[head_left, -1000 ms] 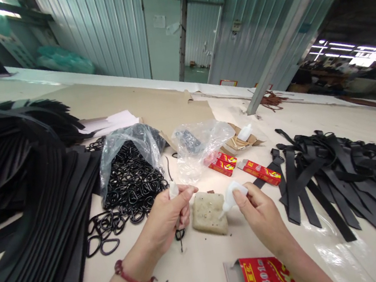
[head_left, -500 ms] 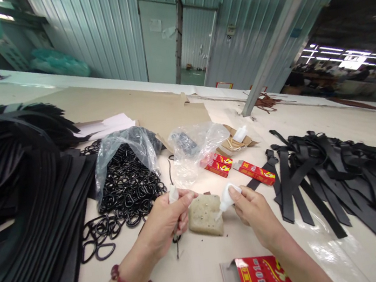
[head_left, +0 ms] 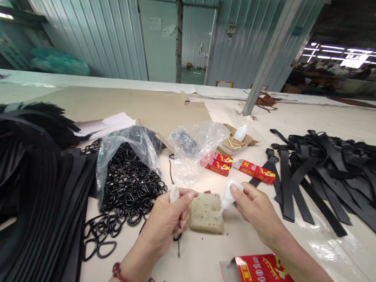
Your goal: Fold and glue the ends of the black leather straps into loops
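My left hand (head_left: 166, 219) is closed around a small white cap (head_left: 173, 193) and a thin black tool whose tip pokes out below the fist. My right hand (head_left: 254, 208) pinches a small white glue bottle (head_left: 227, 194), its nozzle angled down-left over a beige sponge block (head_left: 206, 212) lying on the table between the hands. A red glue box (head_left: 255, 272) lies near my right forearm.
A plastic bag of black D-rings (head_left: 126, 178) spills out behind my left hand. Stacked black straps (head_left: 14, 186) fill the left; loose black straps (head_left: 325, 163) spread at right. Two red boxes (head_left: 237, 165), a clear bag (head_left: 194, 147) and another white bottle (head_left: 241, 133) lie behind.
Both hands hold the same things and stay over the sponge block; only the view has shifted slightly. The bottle's nozzle stays pointed at the block.
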`<state>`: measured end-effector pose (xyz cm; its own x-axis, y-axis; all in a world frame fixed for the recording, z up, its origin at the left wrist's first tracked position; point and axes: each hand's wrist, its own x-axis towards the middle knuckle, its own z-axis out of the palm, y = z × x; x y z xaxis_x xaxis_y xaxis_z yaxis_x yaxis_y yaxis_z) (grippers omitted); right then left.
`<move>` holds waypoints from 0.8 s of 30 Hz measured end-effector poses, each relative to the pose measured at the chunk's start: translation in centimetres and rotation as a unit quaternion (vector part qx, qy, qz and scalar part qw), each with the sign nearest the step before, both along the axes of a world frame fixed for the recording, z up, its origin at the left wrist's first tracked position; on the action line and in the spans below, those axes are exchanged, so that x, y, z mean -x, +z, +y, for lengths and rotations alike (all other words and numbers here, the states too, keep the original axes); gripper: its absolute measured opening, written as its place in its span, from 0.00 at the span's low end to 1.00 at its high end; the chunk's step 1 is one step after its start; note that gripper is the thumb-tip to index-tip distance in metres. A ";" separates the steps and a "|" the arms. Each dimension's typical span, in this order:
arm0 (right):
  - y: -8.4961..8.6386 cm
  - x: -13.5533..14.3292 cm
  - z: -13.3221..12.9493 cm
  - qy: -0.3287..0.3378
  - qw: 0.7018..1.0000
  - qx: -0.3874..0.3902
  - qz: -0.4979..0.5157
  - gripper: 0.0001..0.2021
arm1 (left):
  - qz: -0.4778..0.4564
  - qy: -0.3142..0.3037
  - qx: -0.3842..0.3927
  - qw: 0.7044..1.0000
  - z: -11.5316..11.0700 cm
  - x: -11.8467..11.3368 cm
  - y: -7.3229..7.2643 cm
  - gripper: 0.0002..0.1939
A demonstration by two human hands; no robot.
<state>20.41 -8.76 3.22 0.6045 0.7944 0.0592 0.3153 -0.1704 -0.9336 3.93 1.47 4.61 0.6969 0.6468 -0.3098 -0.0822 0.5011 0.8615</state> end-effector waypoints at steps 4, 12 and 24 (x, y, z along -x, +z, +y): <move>0.4 0.4 -0.2 0.013 0.999 0.015 -0.041 0.17 | 0.002 0.002 -0.002 1.000 -0.1 0.1 0.1 0.16; 2.9 1.3 -1.0 0.096 0.987 0.039 -0.124 0.11 | 0.000 -0.010 -0.022 1.000 -0.3 -0.1 0.3 0.15; 3.4 1.7 -1.6 0.141 0.966 0.003 -0.216 0.05 | 0.035 -0.027 -0.262 0.964 -1.8 -2.1 2.0 0.08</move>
<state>18.70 -10.38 6.63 0.2842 0.9252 0.2516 0.7100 -0.0267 -0.7037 6.04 -0.37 6.58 0.7237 0.6901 0.0021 -0.0009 -0.0021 1.0000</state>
